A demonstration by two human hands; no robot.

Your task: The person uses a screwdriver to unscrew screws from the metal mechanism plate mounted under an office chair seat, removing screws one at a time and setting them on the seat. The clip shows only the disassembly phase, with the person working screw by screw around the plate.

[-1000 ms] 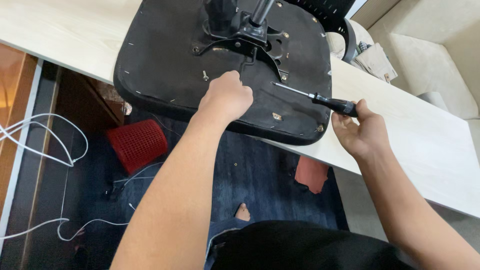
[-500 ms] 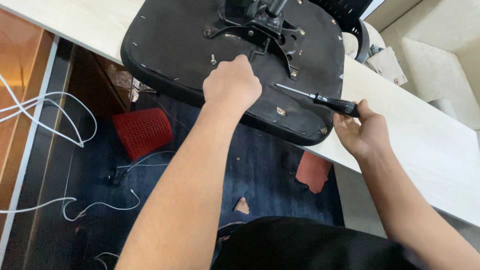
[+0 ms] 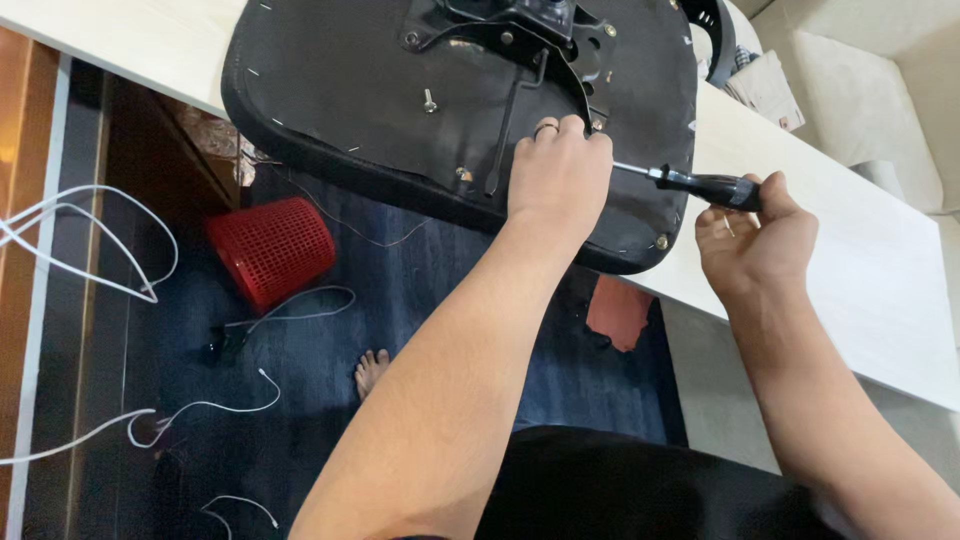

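An upturned black chair seat (image 3: 330, 90) lies on a pale wooden tabletop (image 3: 820, 230), its black metal bracket (image 3: 500, 30) facing up. My left hand (image 3: 558, 175) rests curled on the seat's underside near the bracket's edge, a ring on one finger; whether it grips anything I cannot tell. My right hand (image 3: 755, 240) holds a black-handled screwdriver (image 3: 700, 185), whose shaft points left toward my left hand, its tip hidden behind that hand. A loose-looking screw (image 3: 428, 98) stands up from the seat.
A red mesh basket (image 3: 270, 250) lies on its side on the dark blue carpet (image 3: 420, 300) below. White cables (image 3: 100, 250) trail across the floor at left. A red-brown scrap (image 3: 620, 312) lies under the table edge. A small box (image 3: 765, 88) sits on the tabletop at the back.
My left hand has shifted right along the seat toward the screwdriver tip. The view has moved closer, so the seat sits higher in frame. My right hand still holds the screwdriver.
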